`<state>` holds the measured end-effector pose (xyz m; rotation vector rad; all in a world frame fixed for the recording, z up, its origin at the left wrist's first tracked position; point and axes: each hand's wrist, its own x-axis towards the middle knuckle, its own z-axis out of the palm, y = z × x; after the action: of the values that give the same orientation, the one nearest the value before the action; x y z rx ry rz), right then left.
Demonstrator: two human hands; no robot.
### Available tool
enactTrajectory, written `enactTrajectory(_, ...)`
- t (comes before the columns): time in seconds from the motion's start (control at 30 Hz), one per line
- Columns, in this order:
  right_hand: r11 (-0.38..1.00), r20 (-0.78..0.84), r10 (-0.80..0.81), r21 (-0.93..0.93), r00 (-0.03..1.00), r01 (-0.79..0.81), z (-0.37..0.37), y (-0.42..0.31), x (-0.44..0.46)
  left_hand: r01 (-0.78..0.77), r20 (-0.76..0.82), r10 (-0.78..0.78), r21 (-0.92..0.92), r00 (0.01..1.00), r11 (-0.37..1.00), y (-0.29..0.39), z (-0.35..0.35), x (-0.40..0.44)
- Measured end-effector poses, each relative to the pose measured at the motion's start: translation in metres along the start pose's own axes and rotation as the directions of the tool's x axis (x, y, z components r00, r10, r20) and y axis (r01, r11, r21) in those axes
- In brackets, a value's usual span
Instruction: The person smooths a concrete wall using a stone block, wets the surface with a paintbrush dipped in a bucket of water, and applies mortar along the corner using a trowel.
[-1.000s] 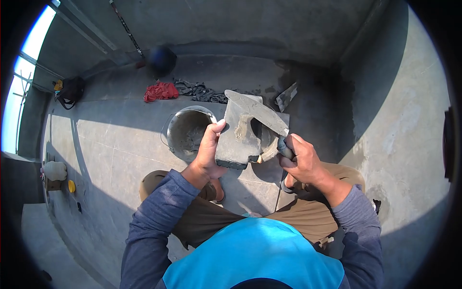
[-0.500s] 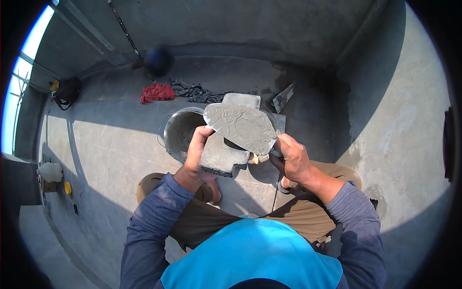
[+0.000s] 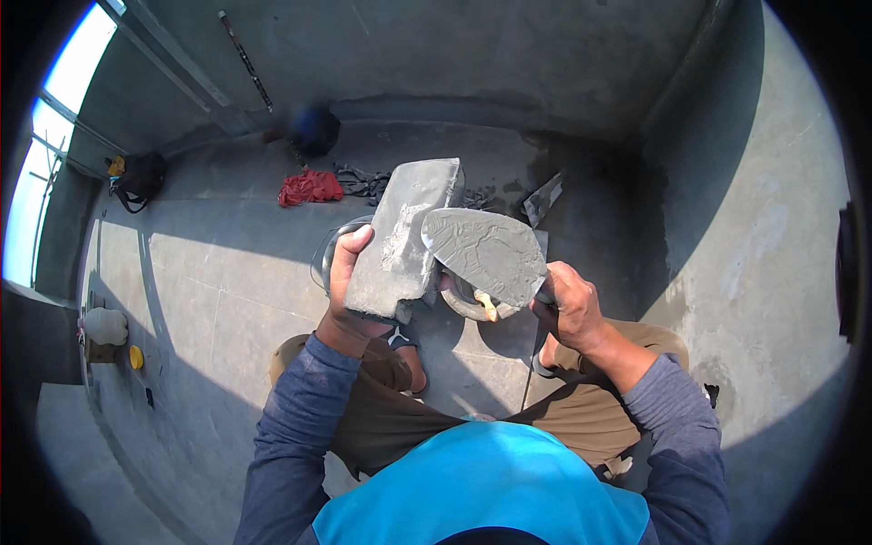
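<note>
My left hand [image 3: 350, 282] grips a thick grey rectangular block [image 3: 400, 232], caked with cement and notched at its near edge. The thumb lies along its left side, while the fingers underneath are hidden. In my right hand [image 3: 572, 304] is a trowel [image 3: 486, 254], its rounded blade spread with wet grey cement. The blade's left tip overlaps the block's right side; I cannot tell whether they touch. Below both, a bucket [image 3: 463, 304] is mostly covered, and a tool with a pale yellowish handle [image 3: 488, 305] shows at its rim.
Beyond the bucket lie a red cloth [image 3: 311, 187] and a dark cloth [image 3: 361, 182]. A cement-smeared flat piece [image 3: 543, 200] leans near the back right corner. To the left are a black bag [image 3: 138, 182], a white container [image 3: 106, 326] and a yellow object [image 3: 136, 357]. Concrete walls stand behind and right.
The block has turned and risen in my left hand, so its broad face shows more. The trowel has shifted right and slightly down, off most of the block.
</note>
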<state>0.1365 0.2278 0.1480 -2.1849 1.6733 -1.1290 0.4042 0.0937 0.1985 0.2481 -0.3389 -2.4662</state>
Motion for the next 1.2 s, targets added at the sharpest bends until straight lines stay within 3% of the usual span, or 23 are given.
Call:
enactTrajectory(0.07,1.0,-0.027,-0.01,-0.01,1.0,0.01,0.0,0.004,-0.003,-0.019,0.09,0.017,0.018,0.996,1.0,0.006,0.0,-0.001)
enactTrajectory(0.2,0.998,-0.03,0.023,-0.064,0.999,-0.025,-0.004,0.004,0.001,-0.03,0.07,0.03,-0.001,0.997,1.0,0.019,0.004,-0.005)
enactTrajectory(0.27,0.973,0.023,0.19,0.131,0.981,-0.192,-0.01,0.0,0.003,-0.077,0.026,0.075,0.111,0.997,0.991,0.021,0.002,-0.004)
enactTrajectory(0.3,0.95,0.018,0.153,0.272,0.988,-0.152,-0.014,0.0,0.007,-0.074,0.027,0.072,0.1,0.997,0.992,0.02,-0.005,-0.003)
enactTrajectory(0.33,0.757,0.154,0.354,0.532,0.922,-0.38,-0.016,-0.002,0.004,-0.023,0.004,0.023,0.136,1.0,0.99,0.02,-0.015,0.0)
enactTrajectory(0.43,0.383,0.489,0.406,0.676,0.772,-0.629,-0.038,-0.009,0.016,0.083,-0.099,-0.062,0.22,0.993,0.972,0.004,-0.03,0.005)
enactTrajectory(0.53,0.261,0.614,0.356,0.658,0.704,-0.706,-0.041,-0.009,0.019,0.214,-0.246,-0.137,0.32,0.959,0.923,-0.01,-0.031,0.01)
enactTrajectory(0.6,0.255,0.629,0.346,0.651,0.696,-0.715,-0.04,-0.013,0.02,0.296,-0.296,-0.204,0.309,0.933,0.904,-0.018,-0.033,0.012)
enactTrajectory(0.67,0.031,0.74,0.278,0.631,0.613,-0.775,-0.037,-0.014,0.017,0.327,-0.314,-0.228,0.31,0.922,0.893,-0.022,-0.035,0.015)
enactTrajectory(0.7,-0.014,0.76,0.236,0.626,0.605,-0.78,-0.035,-0.012,0.015,0.355,-0.327,-0.25,0.315,0.911,0.88,-0.024,-0.036,0.015)
enactTrajectory(0.83,-0.02,0.815,0.134,0.57,0.563,-0.821,-0.028,-0.006,0.01,0.392,-0.326,-0.291,0.313,0.9,0.865,-0.031,-0.035,0.016)
enactTrajectory(0.97,-0.001,0.829,0.097,0.554,0.552,-0.832,-0.03,-0.009,0.01,0.385,-0.231,-0.349,0.132,0.908,0.914,-0.027,-0.043,0.013)
enactTrajectory(1.03,0.117,0.839,0.102,0.524,0.535,-0.844,-0.031,-0.009,0.011,0.369,-0.197,-0.355,0.037,0.914,0.929,-0.022,-0.046,0.011)
enactTrajectory(1.2,0.208,0.862,0.121,0.463,0.493,-0.862,-0.037,-0.016,0.017,0.306,-0.199,-0.298,0.009,0.933,0.952,-0.018,-0.043,0.006)
